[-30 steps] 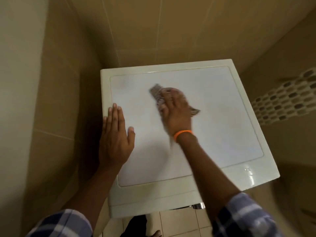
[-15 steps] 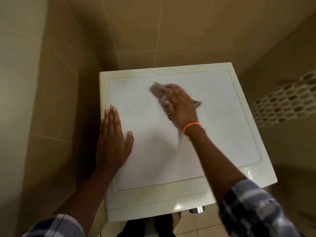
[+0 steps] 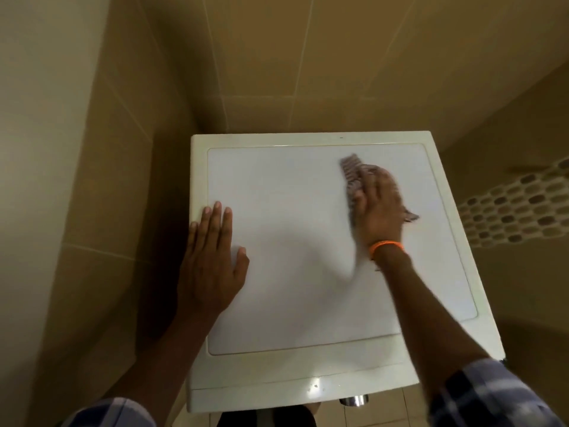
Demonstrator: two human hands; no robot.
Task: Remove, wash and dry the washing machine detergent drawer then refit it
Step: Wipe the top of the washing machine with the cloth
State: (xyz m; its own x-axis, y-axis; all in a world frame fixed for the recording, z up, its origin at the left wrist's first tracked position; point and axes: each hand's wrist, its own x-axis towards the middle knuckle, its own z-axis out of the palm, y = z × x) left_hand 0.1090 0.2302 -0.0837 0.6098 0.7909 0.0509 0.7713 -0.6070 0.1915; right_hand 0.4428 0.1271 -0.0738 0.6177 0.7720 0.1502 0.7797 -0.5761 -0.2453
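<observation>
The room is dim and warm, a yellow-brown glow over the tan tiled walls [image 3: 277,57]; the flat white top of the washing machine [image 3: 292,303] is the brightest part and looks a bit washed out; a small shiny glare spot sits on its front edge; a soft grey shadow lies on the top between the two hands; a dark shadow fills the gap to the left of the machine; the right hand [image 3: 380,208] and the striped grey cloth [image 3: 351,169] under it are smeared with blur; the left hand [image 3: 212,263] looks sharper; straight lines bend near the edges; the checked sleeves at the bottom corners are fuzzy.
</observation>
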